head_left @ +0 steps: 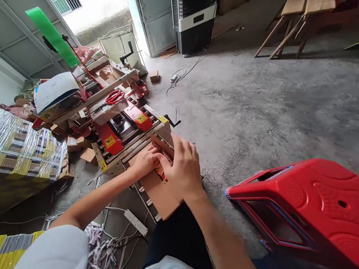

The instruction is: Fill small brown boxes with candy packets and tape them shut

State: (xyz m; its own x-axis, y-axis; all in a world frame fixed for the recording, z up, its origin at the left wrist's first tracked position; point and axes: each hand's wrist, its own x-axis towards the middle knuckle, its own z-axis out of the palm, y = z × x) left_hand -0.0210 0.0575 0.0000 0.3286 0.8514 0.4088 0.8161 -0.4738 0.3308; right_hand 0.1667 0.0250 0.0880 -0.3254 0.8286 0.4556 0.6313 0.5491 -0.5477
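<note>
A brown cardboard box (160, 193) lies on the roller bed of a carton-sealing machine (124, 137) with red side guards. My left hand (144, 161) presses on the box's top flap from the left. My right hand (183, 167) lies over the flap beside it, fingers curled down on the cardboard. Both hands touch each other at the flap seam. The box end under the hands is hidden.
A red plastic stool (311, 205) lies tipped at the right. A shrink-wrapped stack of flat packs (1, 142) stands at the left. Red scissors (115, 96) rest on the machine's top. A power strip (136, 222) and cables lie on the concrete floor. Wooden benches (296, 16) stand far back.
</note>
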